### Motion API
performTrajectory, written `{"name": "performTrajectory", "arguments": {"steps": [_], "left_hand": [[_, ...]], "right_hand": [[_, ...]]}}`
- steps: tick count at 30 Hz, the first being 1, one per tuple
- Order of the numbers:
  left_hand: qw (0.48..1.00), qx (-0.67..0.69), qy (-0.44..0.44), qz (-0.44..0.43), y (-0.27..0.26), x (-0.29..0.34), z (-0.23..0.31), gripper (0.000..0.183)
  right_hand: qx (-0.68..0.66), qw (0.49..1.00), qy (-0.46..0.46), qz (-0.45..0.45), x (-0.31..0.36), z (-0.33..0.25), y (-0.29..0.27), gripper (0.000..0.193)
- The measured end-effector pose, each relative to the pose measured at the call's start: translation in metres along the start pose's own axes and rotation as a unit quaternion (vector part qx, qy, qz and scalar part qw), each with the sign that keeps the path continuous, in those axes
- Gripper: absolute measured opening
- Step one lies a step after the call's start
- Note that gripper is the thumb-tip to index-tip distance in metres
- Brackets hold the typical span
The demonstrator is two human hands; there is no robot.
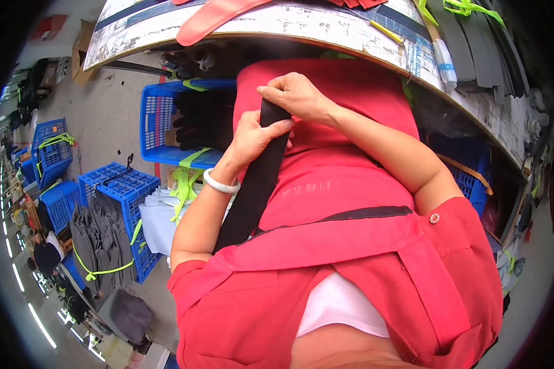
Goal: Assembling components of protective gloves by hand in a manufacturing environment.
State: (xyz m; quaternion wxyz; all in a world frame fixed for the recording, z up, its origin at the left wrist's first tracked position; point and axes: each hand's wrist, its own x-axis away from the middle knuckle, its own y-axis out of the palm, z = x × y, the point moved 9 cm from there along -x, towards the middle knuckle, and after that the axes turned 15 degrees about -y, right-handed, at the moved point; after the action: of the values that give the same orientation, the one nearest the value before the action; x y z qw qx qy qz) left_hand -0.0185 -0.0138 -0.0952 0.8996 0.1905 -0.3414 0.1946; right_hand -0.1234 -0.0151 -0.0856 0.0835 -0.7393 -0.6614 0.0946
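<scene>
A long black fabric strip point(261, 178) runs from my lap, past my left forearm, up to both hands. My left hand point(252, 140) is closed around it, with the thumb lying across its face. Just above, my right hand point(301, 98) pinches the strip near its upper end, fingers curled and partly hidden. The two hands are close together over the red apron point(332, 154) that covers my lap. Against the apron's left side stands a blue plastic crate point(157, 132) with black pieces point(200, 117) in it.
Ahead is a worktable point(326, 23) with a coral-red strip point(212, 21), a yellow tool point(386, 32) and stacked grey strips point(465, 46). To my left are blue crates point(120, 178), a tied grey bundle point(98, 240) and white pieces point(157, 218). Another blue crate point(468, 175) sits under the table's right.
</scene>
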Motion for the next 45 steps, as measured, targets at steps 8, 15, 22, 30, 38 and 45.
{"name": "performTrajectory", "arguments": {"steps": [8,15,22,30,38,45], "left_hand": [[0.962,0.232,0.018,-0.146,-0.014,0.03,0.01,0.066],[0.996,-0.04,0.05,0.062,-0.076,0.072,0.067,0.025],[0.993,-0.041,0.093,0.056,-0.045,0.101,0.106,0.026],[0.993,-0.001,0.112,0.039,-0.026,0.1,0.111,0.033],[0.993,0.007,0.114,0.034,-0.024,0.103,0.106,0.028],[0.988,-0.005,0.15,0.025,-0.016,0.103,0.102,0.022]], "right_hand": [[0.314,0.899,-0.168,0.255,0.016,-0.027,-0.177,0.025],[0.544,0.793,-0.156,0.227,0.027,0.017,-0.24,0.02],[0.138,0.968,-0.08,0.194,0.026,-0.031,-0.153,0.018],[-0.018,0.978,-0.204,0.047,0.035,-0.137,-0.047,0.015],[-0.009,0.97,-0.236,0.05,0.037,-0.144,-0.036,0.015],[-0.021,0.973,-0.23,0.013,0.04,-0.14,-0.023,0.015]]}}
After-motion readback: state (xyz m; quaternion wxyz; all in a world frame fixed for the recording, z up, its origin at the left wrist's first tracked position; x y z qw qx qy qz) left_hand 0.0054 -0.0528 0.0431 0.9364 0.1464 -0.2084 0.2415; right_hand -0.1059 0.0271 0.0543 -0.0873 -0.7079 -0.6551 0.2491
